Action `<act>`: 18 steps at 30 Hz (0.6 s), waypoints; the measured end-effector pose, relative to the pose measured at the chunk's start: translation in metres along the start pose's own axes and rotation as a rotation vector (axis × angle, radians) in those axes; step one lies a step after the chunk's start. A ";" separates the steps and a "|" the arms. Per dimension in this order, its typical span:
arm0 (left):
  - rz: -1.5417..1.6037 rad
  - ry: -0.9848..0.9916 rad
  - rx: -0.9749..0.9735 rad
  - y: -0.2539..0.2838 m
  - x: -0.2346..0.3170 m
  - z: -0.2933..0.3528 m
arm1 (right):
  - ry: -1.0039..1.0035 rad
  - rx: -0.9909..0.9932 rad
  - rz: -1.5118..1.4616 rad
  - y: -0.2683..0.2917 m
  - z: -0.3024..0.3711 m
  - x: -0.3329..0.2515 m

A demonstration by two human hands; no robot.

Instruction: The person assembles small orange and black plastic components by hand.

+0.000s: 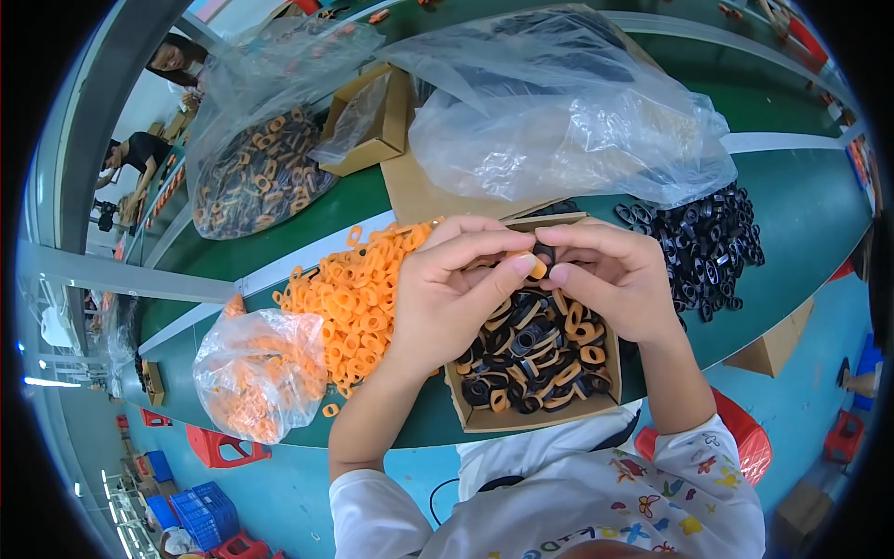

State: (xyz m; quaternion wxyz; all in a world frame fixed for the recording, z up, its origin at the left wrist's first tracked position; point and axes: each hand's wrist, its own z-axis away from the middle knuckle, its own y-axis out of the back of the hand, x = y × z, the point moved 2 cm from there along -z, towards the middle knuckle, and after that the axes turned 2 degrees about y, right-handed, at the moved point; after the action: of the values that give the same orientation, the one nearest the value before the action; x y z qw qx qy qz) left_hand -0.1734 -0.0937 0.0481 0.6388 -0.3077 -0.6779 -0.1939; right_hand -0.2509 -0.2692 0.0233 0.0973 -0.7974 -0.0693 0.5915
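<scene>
Above an open cardboard box [540,422], my two hands meet with their fingertips close together. My left hand [447,289] pinches a small orange oval ring [538,269] between thumb and fingers. A small black oval piece [545,252] is in the fingers of my right hand [622,276], against the orange ring. Fingers cover part of both pieces. Many black-and-orange joined pieces [533,343] fill the box below. Left of my left hand lies a heap of loose orange rings [349,303]; loose black pieces [706,250] are heaped right of my right hand.
A clear bag of orange rings [261,377] sits at the table's left front. Farther back are a bag of joined pieces [256,177], a small cardboard box [400,112] and a large clear plastic bag [577,140]. A metal post [140,270] stands left; people work beyond.
</scene>
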 end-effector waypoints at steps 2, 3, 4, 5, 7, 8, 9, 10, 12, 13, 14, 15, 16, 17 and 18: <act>0.004 -0.015 0.042 0.001 -0.002 0.000 | 0.051 -0.034 0.051 -0.001 0.000 -0.001; -0.020 -0.029 0.020 0.002 -0.003 0.001 | 0.046 -0.018 0.057 -0.003 0.001 -0.003; -0.044 -0.042 -0.001 0.002 -0.003 0.001 | 0.041 -0.003 0.063 -0.004 0.001 -0.004; -0.044 -0.042 -0.002 0.002 -0.003 0.002 | 0.041 -0.002 0.062 -0.006 0.000 -0.004; -0.039 -0.074 0.005 0.001 0.000 0.002 | 0.087 0.019 -0.019 -0.008 -0.001 -0.005; -0.039 -0.074 0.004 -0.001 0.001 0.002 | 0.087 0.020 -0.019 -0.007 -0.001 -0.005; 0.009 -0.048 0.031 -0.003 0.001 0.002 | 0.076 0.007 -0.018 -0.005 0.000 -0.005; 0.056 -0.021 0.059 -0.004 0.001 0.003 | 0.065 -0.006 -0.017 -0.004 0.001 -0.004; 0.072 0.013 0.065 -0.002 0.001 0.006 | 0.090 -0.003 0.010 -0.005 0.001 -0.006; 0.087 0.047 0.070 -0.001 0.001 0.006 | 0.115 -0.001 0.037 -0.005 0.001 -0.008; 0.087 0.047 0.070 -0.001 0.002 0.006 | 0.116 -0.001 0.037 -0.004 0.001 -0.008; 0.076 0.036 0.062 0.000 0.003 0.007 | 0.140 -0.020 0.093 -0.003 0.001 -0.008; 0.066 0.026 0.053 -0.001 0.004 0.007 | 0.164 -0.040 0.149 -0.003 0.002 -0.008; 0.066 0.025 0.053 -0.001 0.005 0.006 | 0.164 -0.040 0.149 -0.002 0.001 -0.009; 0.024 -0.017 0.043 -0.001 0.006 0.006 | 0.230 -0.081 0.250 -0.001 0.000 -0.010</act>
State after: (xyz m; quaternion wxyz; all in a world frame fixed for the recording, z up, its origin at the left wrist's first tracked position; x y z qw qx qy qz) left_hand -0.1782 -0.0899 0.0531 0.6418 -0.3036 -0.6837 -0.1689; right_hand -0.2541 -0.2701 0.0333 -0.0017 -0.8656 0.0182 0.5003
